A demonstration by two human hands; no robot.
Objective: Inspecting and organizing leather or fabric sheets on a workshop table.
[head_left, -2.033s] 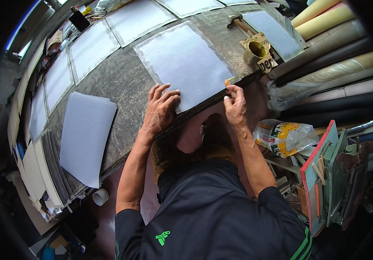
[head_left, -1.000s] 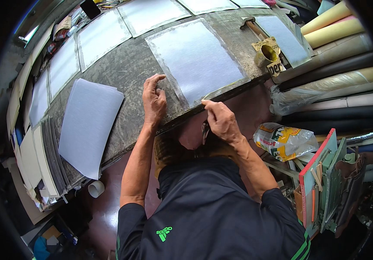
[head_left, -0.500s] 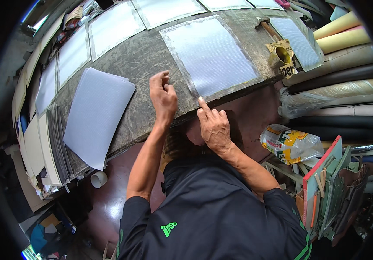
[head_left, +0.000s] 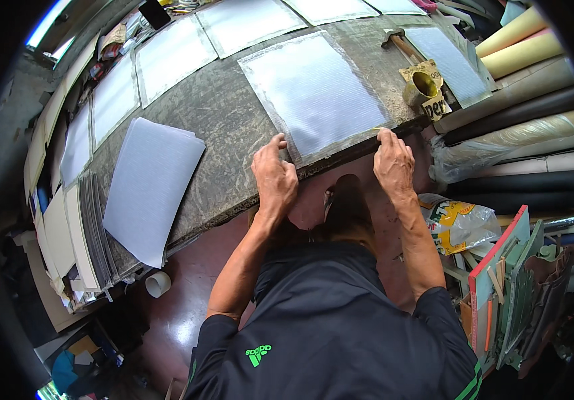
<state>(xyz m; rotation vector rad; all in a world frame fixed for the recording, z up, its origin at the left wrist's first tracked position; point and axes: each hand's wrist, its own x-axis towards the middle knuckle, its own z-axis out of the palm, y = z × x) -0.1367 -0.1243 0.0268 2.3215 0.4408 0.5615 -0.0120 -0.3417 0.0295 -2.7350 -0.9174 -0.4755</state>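
A pale, ribbed rectangular sheet [head_left: 320, 93] with a grey border lies at the near edge of the dark worktable [head_left: 187, 100]. My left hand [head_left: 275, 177] is beside its near left corner, fingers loosely bent and apart, with nothing visible in them. At the near right corner, the fingertips of my right hand [head_left: 395, 160] are pressed together on the sheet's edge; the thumb is partly hidden. To the left lies a stack of plain light-grey sheets [head_left: 153, 187], overhanging the table's front edge.
Similar bordered sheets [head_left: 167, 63] line the table's far side. A hammer [head_left: 403, 45] and a yellowish pot [head_left: 422, 87] are at the right. Rolls of material [head_left: 520, 57] fill the right side, above a plastic bag [head_left: 463, 223] and upright boards [head_left: 500, 280]. A white cylinder [head_left: 158, 285] is at lower left.
My right hand has moved right, from the sheet's near left corner to its near right corner. My left hand has come down and right, to the near left corner.
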